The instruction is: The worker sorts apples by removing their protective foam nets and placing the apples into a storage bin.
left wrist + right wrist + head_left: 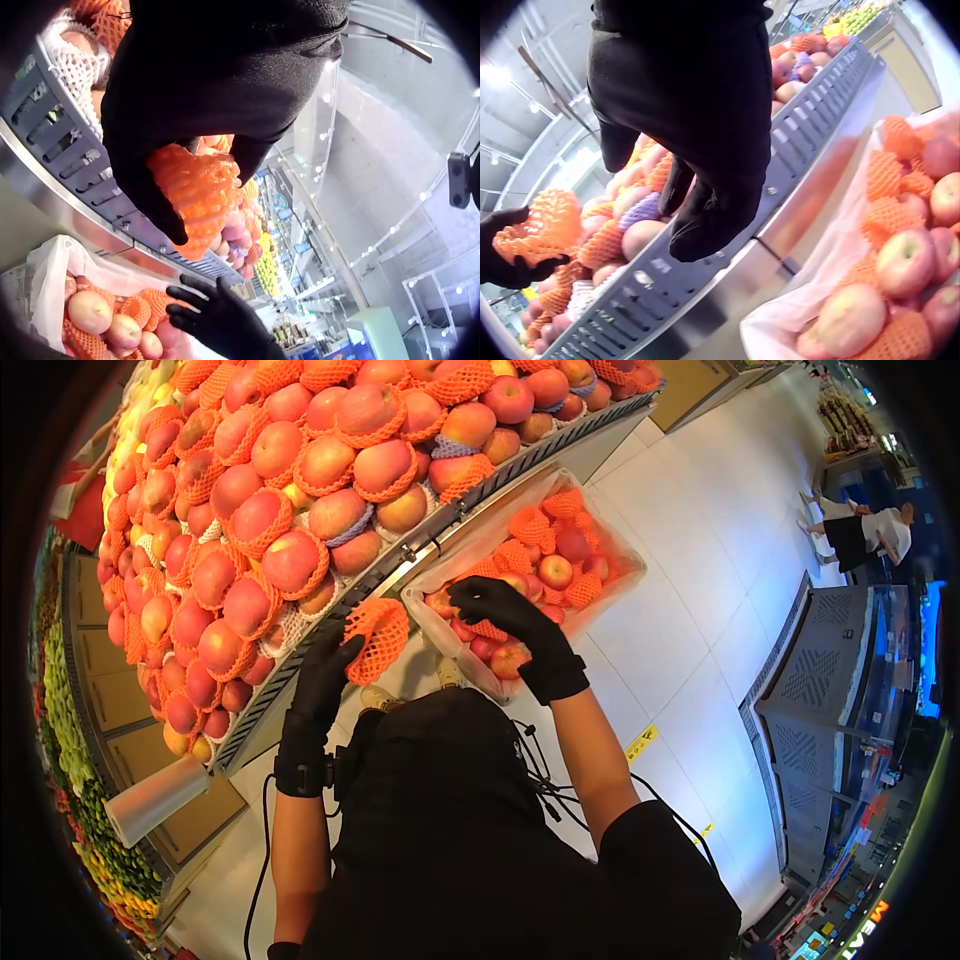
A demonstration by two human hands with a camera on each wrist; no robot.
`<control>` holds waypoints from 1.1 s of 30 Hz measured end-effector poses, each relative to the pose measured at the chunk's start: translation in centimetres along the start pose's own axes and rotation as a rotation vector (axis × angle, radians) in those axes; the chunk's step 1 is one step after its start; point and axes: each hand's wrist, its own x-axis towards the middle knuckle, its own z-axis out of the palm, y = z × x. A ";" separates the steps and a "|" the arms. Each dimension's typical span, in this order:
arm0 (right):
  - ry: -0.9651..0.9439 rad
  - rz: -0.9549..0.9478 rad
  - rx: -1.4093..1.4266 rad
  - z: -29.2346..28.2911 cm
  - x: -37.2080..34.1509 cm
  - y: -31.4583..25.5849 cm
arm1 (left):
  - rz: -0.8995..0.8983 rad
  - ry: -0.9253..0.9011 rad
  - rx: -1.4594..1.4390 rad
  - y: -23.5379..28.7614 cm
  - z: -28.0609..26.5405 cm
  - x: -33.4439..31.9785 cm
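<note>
My gloved left hand (322, 675) pinches an orange foam fruit net (378, 640) at the edge of the display. In the left wrist view, thumb and fingers curl round the net (196, 199), whose mesh stands open and hollow in the head view. Over the near end of a plastic-lined crate (425, 628) hovers my gloved right hand (510, 618), its fingers loosely bent with nothing between them in the right wrist view. Inside the crate lie bare apples (555, 571) and others in orange nets (530, 528).
A sloping display heaped with netted apples (295, 560) rises at the left, bordered by a grey slatted rail (460, 508). A plastic-bag roll (158, 800) juts out at lower left. Tiled floor (690, 590) stretches right, where a person (880, 532) is visible.
</note>
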 end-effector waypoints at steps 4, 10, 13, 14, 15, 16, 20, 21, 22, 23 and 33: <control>-0.199 -0.137 -0.308 6.9 -0.3 -2.2 | -0.046 -0.034 0.066 -0.9 1.3 0.0; -0.124 -0.016 -0.223 7.9 0.5 0.2 | -0.115 -0.054 0.010 -1.8 -0.4 -1.2; -0.052 -0.085 -0.373 4.7 1.7 2.6 | -0.139 0.044 -0.102 -2.1 -2.0 -2.5; -0.032 -0.115 -0.385 3.1 2.0 3.3 | -0.132 0.074 -0.115 -2.2 -2.7 -3.1; -0.031 -0.067 -0.466 1.4 1.7 2.4 | -0.121 0.105 -0.130 -2.2 -3.3 -3.6; 0.039 -0.123 -0.596 -0.8 2.2 3.5 | -0.111 0.136 -0.145 -2.3 -4.0 -4.1; 0.311 -0.036 -0.654 -9.5 1.9 2.8 | -0.098 0.264 -0.166 -3.0 -6.4 -5.8; 0.442 -0.001 -0.616 -10.2 1.2 1.3 | -0.091 0.286 -0.171 -3.1 -6.9 -6.2; 0.454 0.001 -0.654 -12.7 1.1 1.3 | -0.083 0.306 -0.176 -3.2 -7.2 -6.5; 0.541 -0.044 -0.790 -13.8 0.8 0.7 | -0.078 0.326 -0.183 -3.4 -7.5 -6.7; 0.589 0.051 -0.847 -14.9 0.7 -3.7 | -0.048 0.352 -0.293 -2.9 -8.1 -7.3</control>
